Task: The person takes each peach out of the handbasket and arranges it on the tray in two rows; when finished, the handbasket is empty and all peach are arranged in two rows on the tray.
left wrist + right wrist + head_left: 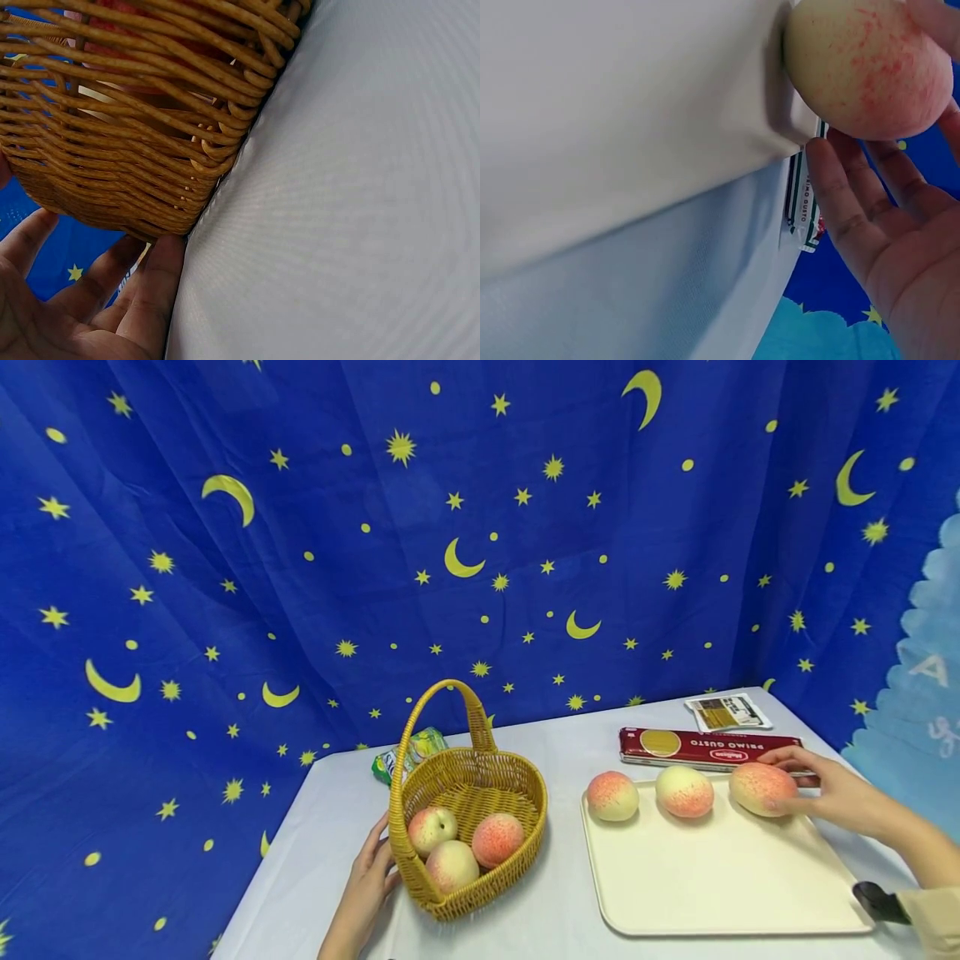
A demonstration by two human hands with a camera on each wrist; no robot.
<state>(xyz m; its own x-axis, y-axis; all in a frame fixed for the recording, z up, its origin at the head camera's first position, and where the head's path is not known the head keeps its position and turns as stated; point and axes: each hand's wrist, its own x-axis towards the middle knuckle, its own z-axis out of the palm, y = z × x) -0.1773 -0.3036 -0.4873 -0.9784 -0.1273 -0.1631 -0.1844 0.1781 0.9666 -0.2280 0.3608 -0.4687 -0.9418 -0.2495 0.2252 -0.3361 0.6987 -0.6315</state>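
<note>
A golden wicker basket (480, 893) with a tall handle contains three peaches, one of them a redder peach (498, 841). My left hand (369, 872) touches the basket's left side with its fingers extended, the fingertips at its lower wall in the left wrist view. On the cream tray (720, 885), three more peaches line the far edge: a left peach (612, 796), a middle peach (685, 792) and a right peach (762, 789). My right hand (836, 789) holds the right peach, thumb on the near side and fingers on the far side.
Behind the tray lies a dark red Primo Gusto pasta package (690, 747), with a small white-and-brown packet (727, 712) farther back. A green packet (423, 747) sits behind the basket. A blue starry curtain (525, 527) hangs along the far edge of the white table (315, 827).
</note>
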